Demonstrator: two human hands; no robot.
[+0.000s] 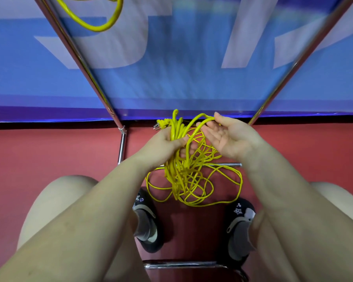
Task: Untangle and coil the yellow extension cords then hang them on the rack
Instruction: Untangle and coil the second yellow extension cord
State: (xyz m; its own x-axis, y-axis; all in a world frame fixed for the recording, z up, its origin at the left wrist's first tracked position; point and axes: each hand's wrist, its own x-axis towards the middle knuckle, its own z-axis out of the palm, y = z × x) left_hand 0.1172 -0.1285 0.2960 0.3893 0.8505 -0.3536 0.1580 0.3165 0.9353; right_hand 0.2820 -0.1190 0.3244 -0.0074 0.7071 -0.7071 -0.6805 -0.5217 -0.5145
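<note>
A person sits looking down between bare knees at a tangle of thin yellow extension cord (189,176). The left hand (165,142) grips a gathered bunch of strands, fingers curled round them, and holds the bunch up above the red floor (49,151). A metal-pronged plug (157,126) sticks out to the left just beyond this hand. Below the grip the cord hangs in loose, crossing loops — some sag down between the person's two dark slip-on shoes (146,218), one on each side.

The right hand (228,137) is just beside the left, palm turned up and fingers straight and relaxed. A single loop of the cord arches over from the bunch and rests across its fingertips; the hand does not close on it.

Chrome metal tubes of a rack (77,55) rise from the floor on the left and right, slanting outward toward the top. A short chrome crossbar (222,165) lies low behind the hanging loops. Far behind stands a blue banner with large pale lettering (181,58). At the far upper left, a second loop of yellow cord (102,25) hangs by the left tube — where it is attached lies out of view.
</note>
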